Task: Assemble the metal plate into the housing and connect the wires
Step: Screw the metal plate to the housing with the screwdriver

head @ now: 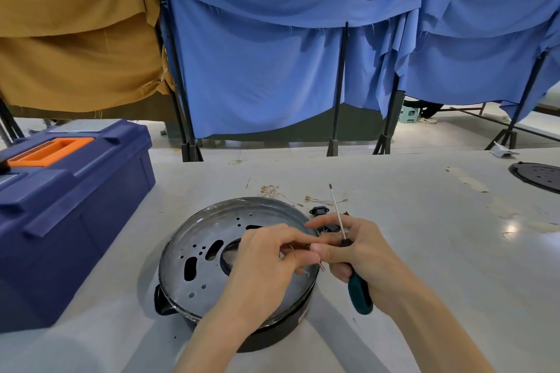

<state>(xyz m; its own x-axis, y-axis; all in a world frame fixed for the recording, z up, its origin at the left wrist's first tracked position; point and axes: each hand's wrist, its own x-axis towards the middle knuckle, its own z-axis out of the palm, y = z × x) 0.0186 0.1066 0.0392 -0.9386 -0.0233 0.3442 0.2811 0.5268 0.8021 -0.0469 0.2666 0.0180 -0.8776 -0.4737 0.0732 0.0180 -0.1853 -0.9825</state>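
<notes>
The perforated round grey metal plate (209, 254) sits seated in the black round housing (272, 333) beneath both hands, left grip (266, 260) pinching thin wire ends, right grip (363, 254) closed around a green-handled screwdriver (359, 291), parked shaft-up, apparently freeing fingertips for wiring.

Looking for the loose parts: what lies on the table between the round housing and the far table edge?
In the head view, loose thin wires with terminals lie on the table beyond the housing, and a small black connector sits by its rim.
</notes>
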